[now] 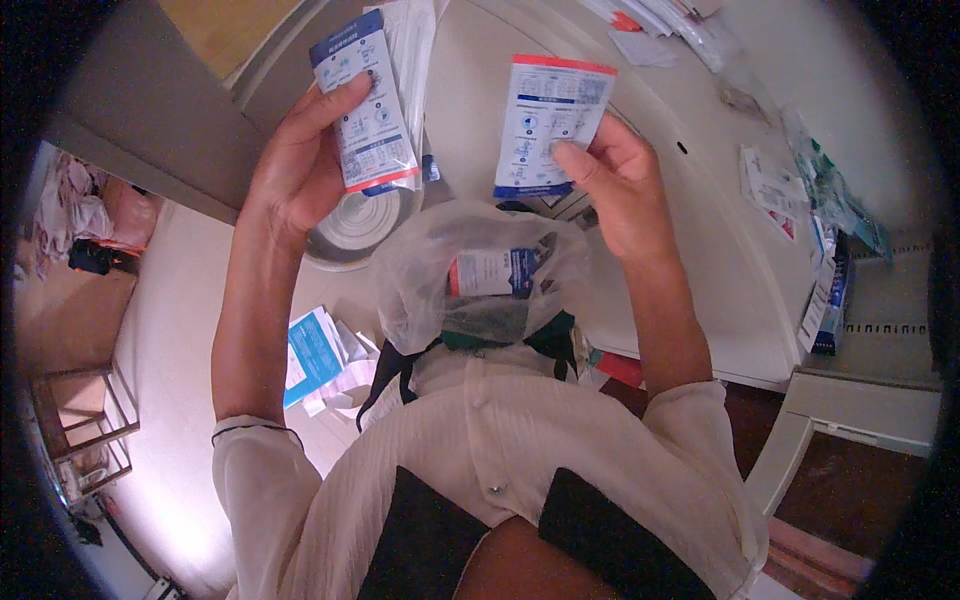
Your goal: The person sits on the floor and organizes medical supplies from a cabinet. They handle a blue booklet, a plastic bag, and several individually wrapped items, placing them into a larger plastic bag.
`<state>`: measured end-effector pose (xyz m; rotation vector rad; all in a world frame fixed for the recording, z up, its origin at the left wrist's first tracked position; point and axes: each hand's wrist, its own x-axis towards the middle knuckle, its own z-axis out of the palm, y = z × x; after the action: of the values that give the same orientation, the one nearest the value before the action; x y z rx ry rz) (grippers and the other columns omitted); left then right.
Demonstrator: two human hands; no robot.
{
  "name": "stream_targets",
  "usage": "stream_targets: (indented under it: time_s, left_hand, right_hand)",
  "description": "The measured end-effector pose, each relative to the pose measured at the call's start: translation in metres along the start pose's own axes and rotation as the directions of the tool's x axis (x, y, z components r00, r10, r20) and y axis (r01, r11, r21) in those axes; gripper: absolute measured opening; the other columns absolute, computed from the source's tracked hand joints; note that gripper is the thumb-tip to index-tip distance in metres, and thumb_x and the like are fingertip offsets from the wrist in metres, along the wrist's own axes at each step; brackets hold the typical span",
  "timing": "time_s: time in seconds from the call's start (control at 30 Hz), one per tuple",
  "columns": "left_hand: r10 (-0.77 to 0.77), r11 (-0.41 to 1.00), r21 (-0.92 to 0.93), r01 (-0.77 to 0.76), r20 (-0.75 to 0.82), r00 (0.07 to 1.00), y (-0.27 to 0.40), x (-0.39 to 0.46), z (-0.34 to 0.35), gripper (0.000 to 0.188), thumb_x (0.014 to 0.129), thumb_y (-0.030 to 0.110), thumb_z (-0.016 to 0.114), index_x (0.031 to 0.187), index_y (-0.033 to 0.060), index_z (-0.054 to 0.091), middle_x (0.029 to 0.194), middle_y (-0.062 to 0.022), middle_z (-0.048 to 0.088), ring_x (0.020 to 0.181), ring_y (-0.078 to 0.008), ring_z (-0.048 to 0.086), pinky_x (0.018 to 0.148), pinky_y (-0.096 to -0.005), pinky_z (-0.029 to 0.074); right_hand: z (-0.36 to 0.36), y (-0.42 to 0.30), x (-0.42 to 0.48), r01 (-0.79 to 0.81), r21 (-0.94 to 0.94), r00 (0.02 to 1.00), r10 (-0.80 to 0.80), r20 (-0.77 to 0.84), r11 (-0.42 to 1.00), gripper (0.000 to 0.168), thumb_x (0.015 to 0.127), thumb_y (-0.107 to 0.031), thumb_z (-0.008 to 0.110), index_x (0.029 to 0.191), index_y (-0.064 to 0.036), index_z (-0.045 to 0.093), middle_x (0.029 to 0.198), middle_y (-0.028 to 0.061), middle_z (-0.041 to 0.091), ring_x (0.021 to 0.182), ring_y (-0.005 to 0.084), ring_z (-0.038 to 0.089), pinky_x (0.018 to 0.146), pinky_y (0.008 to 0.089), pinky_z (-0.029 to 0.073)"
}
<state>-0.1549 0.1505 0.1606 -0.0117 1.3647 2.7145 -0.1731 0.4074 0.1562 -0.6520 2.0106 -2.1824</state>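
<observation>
My left hand (311, 142) grips a printed sachet (382, 124) with a blue top band and a red bottom band, its thumb on the printed face; more packets seem to lie behind it. My right hand (619, 176) pinches a similar sachet (555, 120), red band at the far end and blue band towards me. Between my forearms, close to my body, a translucent plastic bag (409, 277) gapes wide. Inside it lies another sachet (487, 272) with red and blue ends. How many are in the bag I cannot tell.
A round white lid-like object (356, 221) sits below my left hand. Papers and a blue-and-white leaflet (315, 356) lie at lower left. Along the right wall are flat packets (772, 180) and a green plastic wrapper (844, 191). Clear plastic packaging (416, 60) stands beyond my left hand.
</observation>
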Motion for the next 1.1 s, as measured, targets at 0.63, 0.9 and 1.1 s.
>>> stream_targets:
  time_s: [0.63, 0.9, 1.1]
  left_hand:
    - [-0.112, 0.993, 0.008, 0.114, 0.270, 0.956, 0.008, -0.007, 0.011, 0.040, 0.085, 0.020, 0.056, 0.116, -0.0039, 0.047, 0.104, -0.0174, 0.060, 0.090, -0.0224, 0.062, 0.078, -0.0346, 0.052]
    - [-0.207, 0.977, 0.029, 0.209, 0.333, 0.920, -0.007, -0.001, 0.022, 0.036, 0.085, 0.022, 0.057, 0.112, -0.0009, 0.051, 0.104, -0.0112, 0.061, 0.088, -0.0191, 0.063, 0.077, -0.0318, 0.052]
    - [-0.068, 0.994, 0.097, 0.054, 0.148, 0.987, -0.005, 0.010, -0.001, 0.034, 0.086, 0.021, 0.055, 0.114, 0.0023, 0.049, 0.100, -0.0093, 0.062, 0.086, -0.0181, 0.062, 0.079, -0.0335, 0.052]
  right_hand:
    - [-0.001, -0.005, 0.012, 0.728, -0.667, 0.497, -0.790, 0.359, 0.155, 0.022, 0.056, -0.007, 0.070, 0.074, -0.012, 0.059, 0.098, 0.0092, 0.057, 0.092, 0.0299, 0.054, 0.079, 0.0411, 0.044]
    - [0.026, 0.007, 0.032, 0.724, -0.676, 0.506, -0.775, 0.379, 0.141, 0.018, 0.059, -0.007, 0.066, 0.076, -0.009, 0.061, 0.086, 0.0093, 0.055, 0.082, 0.0297, 0.053, 0.071, 0.0384, 0.044]
    - [0.017, -0.002, -0.002, 0.545, -0.740, 0.735, -0.650, 0.195, 0.394, 0.027, 0.067, 0.005, 0.060, 0.090, -0.009, 0.061, 0.086, 0.0104, 0.059, 0.082, 0.0256, 0.057, 0.071, 0.0339, 0.046]
